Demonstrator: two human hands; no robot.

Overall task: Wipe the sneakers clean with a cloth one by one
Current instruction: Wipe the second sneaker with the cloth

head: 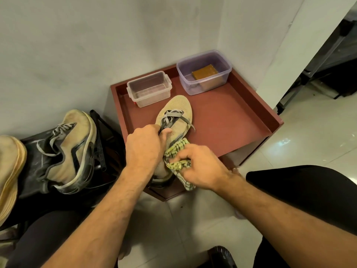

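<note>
Left hand (144,147) grips the beige sneaker (176,113) at its collar, fingers curled into the opening just behind the grey laces (173,118), thumb laid along the upper. The sneaker lies on the red-brown tray (231,120), toe pointing away from the fingers toward the wall.

Right hand (201,167) holds a bunched yellow-green cloth (176,157) — fingers curled tight round it, the cloth pressed against the sneaker's side, just beside the left thumb. A loose end hangs below the right palm.

Beyond the sneaker's toe: a clear box (149,88); right of it a purple-tinted tub (203,71) with a brown block (204,71) inside.

Left of the left hand — a second sneaker (71,151) on a dark stand (100,130), toe tilted up.
</note>
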